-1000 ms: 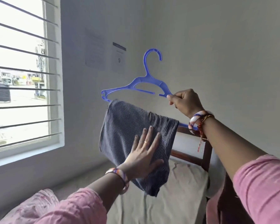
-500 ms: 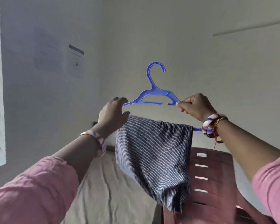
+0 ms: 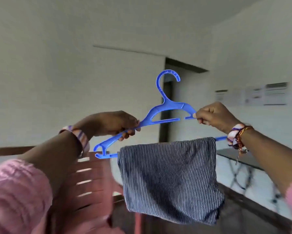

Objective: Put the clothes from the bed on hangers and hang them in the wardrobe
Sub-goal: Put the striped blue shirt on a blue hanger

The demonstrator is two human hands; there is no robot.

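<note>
Up in front of you, you are holding the blue hanger (image 3: 169, 108) in the air with both hands. Your left hand (image 3: 111, 123) is curling its fingers around the left shoulder arm, and your right hand (image 3: 212, 115) is pinching the right arm near the neck. Over the hanger's bottom bar, the striped garment (image 3: 170, 178) is hanging folded, sitting toward the right end, above a reddish slatted chair (image 3: 89, 186).

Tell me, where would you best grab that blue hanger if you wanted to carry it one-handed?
Probably at the neck just below the hook of the blue hanger, coming from above. That spot is bare and central, so the striped cloth draped over the bottom bar should hang level. Now the left hand and right hand grip its shoulders.
</note>
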